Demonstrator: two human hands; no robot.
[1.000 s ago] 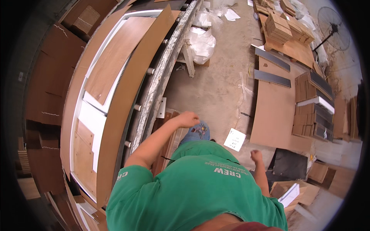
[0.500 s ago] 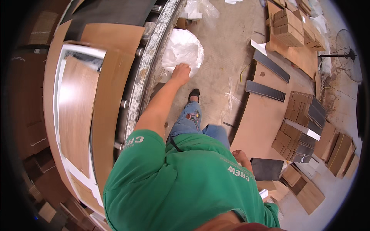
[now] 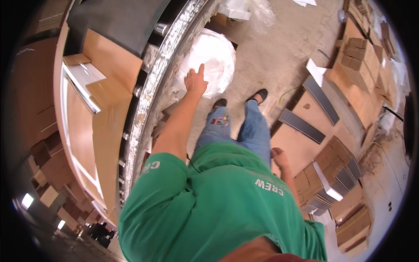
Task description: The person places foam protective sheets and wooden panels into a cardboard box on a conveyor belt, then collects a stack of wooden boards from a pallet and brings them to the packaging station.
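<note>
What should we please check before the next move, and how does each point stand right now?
1. Left hand empty: ok, nothing shows in it.
2. Left hand touching the white plastic bag: cannot tell; it overlaps the bag in this view.
3. Right hand empty: cannot tell; its fingers look curled, near the right leg.
4. Cardboard carton beside the conveyor rail closed: not ok; a wood-grain panel shows inside.
5. Both shoes in view: ok, over the concrete floor.

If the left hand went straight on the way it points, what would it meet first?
Most likely the white, rounded, plastic-looking bag: the left hand overlaps it in view. Depth is unclear, so I cannot tell whether they already touch.
</note>
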